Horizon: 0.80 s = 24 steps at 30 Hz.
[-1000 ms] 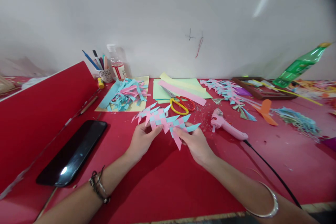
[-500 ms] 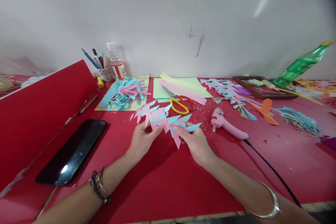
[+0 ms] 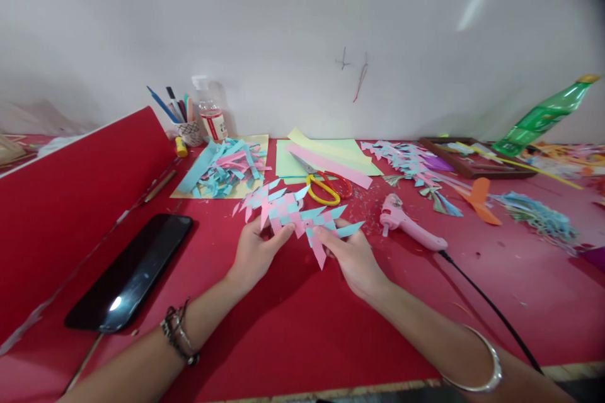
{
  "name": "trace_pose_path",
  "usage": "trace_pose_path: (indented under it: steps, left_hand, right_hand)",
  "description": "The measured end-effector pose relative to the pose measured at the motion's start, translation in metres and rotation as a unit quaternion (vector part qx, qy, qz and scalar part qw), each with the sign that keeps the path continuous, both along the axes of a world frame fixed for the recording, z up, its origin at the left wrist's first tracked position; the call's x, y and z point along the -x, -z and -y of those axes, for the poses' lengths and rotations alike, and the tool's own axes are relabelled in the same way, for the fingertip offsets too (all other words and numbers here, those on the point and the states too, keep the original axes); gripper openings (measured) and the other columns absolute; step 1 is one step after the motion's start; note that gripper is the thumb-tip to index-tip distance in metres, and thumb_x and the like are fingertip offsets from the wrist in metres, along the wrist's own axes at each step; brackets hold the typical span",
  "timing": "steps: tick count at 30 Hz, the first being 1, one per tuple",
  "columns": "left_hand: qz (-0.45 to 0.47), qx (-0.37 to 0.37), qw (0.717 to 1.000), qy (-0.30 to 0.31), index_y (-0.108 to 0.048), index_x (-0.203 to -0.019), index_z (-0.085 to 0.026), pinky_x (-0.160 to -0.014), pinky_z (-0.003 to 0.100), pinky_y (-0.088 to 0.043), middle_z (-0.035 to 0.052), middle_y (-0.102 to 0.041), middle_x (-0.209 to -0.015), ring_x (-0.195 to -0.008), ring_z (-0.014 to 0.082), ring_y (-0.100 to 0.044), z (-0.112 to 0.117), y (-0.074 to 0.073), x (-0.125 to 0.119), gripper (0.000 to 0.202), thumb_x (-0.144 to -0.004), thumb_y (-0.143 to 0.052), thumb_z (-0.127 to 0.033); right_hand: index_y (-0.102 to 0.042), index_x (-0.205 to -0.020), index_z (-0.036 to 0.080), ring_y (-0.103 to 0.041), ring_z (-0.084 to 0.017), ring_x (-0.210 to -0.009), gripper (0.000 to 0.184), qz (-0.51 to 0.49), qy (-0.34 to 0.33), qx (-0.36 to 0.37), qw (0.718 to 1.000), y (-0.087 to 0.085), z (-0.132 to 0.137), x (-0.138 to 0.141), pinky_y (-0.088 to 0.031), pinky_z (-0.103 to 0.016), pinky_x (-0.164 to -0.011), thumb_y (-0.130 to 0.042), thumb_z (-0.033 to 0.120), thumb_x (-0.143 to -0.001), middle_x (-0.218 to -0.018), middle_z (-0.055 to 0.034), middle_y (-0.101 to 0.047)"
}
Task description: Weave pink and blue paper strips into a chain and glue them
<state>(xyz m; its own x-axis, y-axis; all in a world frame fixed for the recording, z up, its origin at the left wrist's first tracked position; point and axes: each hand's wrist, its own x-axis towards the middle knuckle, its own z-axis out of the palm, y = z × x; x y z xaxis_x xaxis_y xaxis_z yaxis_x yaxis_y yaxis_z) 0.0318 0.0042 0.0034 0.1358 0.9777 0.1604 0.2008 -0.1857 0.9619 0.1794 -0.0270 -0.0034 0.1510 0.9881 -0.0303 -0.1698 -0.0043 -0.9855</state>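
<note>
A woven paper strip chain [image 3: 285, 206] in pink and light blue, with pointed ends sticking out, is held above the red table [image 3: 283, 346]. My left hand [image 3: 258, 252] pinches its middle, thumb on top. At its right end, my right hand [image 3: 352, 258] grips it between thumb and fingers; the fingertips underneath are hidden. Just behind the chain lie scissors [image 3: 323, 190] with one yellow and one red handle. To the right of my right hand rests a pink glue gun [image 3: 411, 227].
Loose paper strips [image 3: 227, 167] lie piled at the back left, near a pen cup [image 3: 189, 133] and a clear bottle [image 3: 212, 116]. A phone [image 3: 130, 274] is at left. Another woven chain [image 3: 401, 160], a brown tray [image 3: 472, 167] and a green bottle [image 3: 543, 116] occupy the back right.
</note>
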Motion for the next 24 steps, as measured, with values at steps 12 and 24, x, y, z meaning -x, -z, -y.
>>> trace_pose_path:
  steps: [12, 24]
  left_hand:
    - [0.026, 0.000, 1.000, 0.005, -0.060, -0.070, -0.014, -0.061, 0.023, -0.044, 0.0005, -0.063, -0.067, -0.065, 0.0134, -0.056, -0.002, 0.005, 0.002, 0.019, -0.069, -0.058, -0.033]
    - [0.052, 0.026, 0.998, 0.028, -0.060, -0.076, -0.015, -0.065, 0.023, -0.045, 0.0014, -0.065, -0.076, -0.070, 0.0134, -0.058, -0.009, 0.007, 0.010, 0.020, -0.071, -0.057, -0.033]
  right_hand:
    - [-0.057, -0.067, 0.018, -0.041, -0.007, -0.048, 0.017, -0.037, -0.023, 0.001, 0.999, 0.004, -0.002, -0.001, -0.033, -0.021, -0.049, -0.062, 0.034, -0.067, -0.054, 0.0057, -0.049]
    - [-0.056, -0.071, 0.019, -0.052, -0.013, -0.064, 0.018, -0.019, -0.039, -0.035, 0.998, -0.002, -0.008, -0.015, -0.040, -0.026, -0.065, -0.054, 0.037, -0.073, -0.067, 0.0006, -0.057]
